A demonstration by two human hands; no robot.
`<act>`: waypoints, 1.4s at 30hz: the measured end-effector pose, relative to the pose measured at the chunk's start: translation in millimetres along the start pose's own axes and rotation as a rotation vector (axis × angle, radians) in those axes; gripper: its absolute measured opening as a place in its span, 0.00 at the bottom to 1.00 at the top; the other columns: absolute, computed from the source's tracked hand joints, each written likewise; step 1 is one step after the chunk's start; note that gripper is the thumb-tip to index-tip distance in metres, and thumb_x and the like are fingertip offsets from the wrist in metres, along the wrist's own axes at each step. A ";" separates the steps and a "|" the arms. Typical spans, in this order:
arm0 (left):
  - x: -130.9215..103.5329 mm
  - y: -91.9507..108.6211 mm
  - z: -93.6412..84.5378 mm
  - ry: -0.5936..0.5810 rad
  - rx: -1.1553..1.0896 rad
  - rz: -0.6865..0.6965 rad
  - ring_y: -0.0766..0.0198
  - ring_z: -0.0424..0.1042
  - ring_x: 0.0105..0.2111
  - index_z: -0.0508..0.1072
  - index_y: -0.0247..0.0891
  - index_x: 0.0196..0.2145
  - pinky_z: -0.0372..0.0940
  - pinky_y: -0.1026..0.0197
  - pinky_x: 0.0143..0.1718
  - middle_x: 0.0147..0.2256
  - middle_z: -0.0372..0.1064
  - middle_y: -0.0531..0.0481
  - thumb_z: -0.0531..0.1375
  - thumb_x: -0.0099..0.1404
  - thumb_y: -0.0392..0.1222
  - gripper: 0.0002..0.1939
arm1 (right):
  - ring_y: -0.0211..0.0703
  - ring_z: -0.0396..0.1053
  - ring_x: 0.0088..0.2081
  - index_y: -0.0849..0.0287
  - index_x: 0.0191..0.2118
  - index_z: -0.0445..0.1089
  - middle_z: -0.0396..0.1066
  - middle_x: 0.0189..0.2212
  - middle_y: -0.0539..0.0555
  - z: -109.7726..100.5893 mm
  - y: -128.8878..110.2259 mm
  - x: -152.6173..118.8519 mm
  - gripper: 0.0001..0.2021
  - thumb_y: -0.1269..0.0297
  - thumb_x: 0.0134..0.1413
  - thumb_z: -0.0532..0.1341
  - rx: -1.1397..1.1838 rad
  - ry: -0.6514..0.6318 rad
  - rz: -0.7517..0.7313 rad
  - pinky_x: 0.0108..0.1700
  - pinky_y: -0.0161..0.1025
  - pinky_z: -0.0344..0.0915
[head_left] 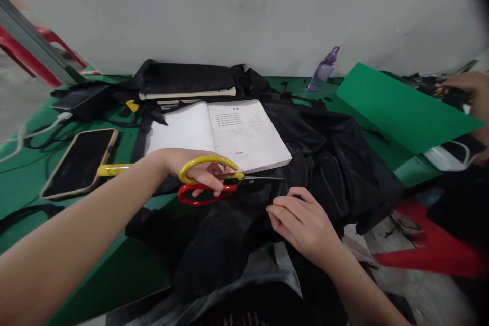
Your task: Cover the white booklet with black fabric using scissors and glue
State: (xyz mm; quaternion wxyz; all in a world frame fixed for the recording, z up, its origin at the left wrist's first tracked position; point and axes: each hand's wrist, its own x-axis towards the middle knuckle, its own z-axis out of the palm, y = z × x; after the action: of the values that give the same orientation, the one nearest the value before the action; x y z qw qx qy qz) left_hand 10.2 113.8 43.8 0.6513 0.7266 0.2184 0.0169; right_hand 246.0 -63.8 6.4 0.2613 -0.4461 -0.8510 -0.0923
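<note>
- Seemingly partway through cutting, with loose black scraps [327,99] at upper right of centre, broad black cloth [324,147] apparently left whole mid-frame.
- Creased, faintly shiny, running beneath open book [252,137].
- Gripping yellow-and-red scissors [240,177] in left hand [202,173], centre.
- Curling right hand [300,216] over cloth; cannot tell whether pinching.

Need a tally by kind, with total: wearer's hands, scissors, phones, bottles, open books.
Wearer's hands: 2, left hand and right hand
Scissors: 1
Phone: 1
Bottle: 1
Open book: 1
Total: 6
</note>
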 end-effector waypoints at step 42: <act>1.0 12.5 57.4 0.117 -0.332 0.294 0.65 0.72 0.28 0.66 0.36 0.38 0.65 0.63 0.30 0.36 0.74 0.45 0.59 0.61 0.45 0.11 | 0.46 0.63 0.53 0.58 0.53 0.64 0.65 0.51 0.61 -11.8 -15.7 10.3 0.19 0.55 0.60 0.53 0.563 -0.065 0.537 0.55 0.46 0.62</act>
State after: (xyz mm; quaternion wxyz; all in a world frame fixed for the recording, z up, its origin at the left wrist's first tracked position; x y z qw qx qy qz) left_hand 32.6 59.5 46.8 0.7387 0.6312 0.1415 0.1894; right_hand 232.8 -70.3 23.1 0.3611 -0.5666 -0.7039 0.2305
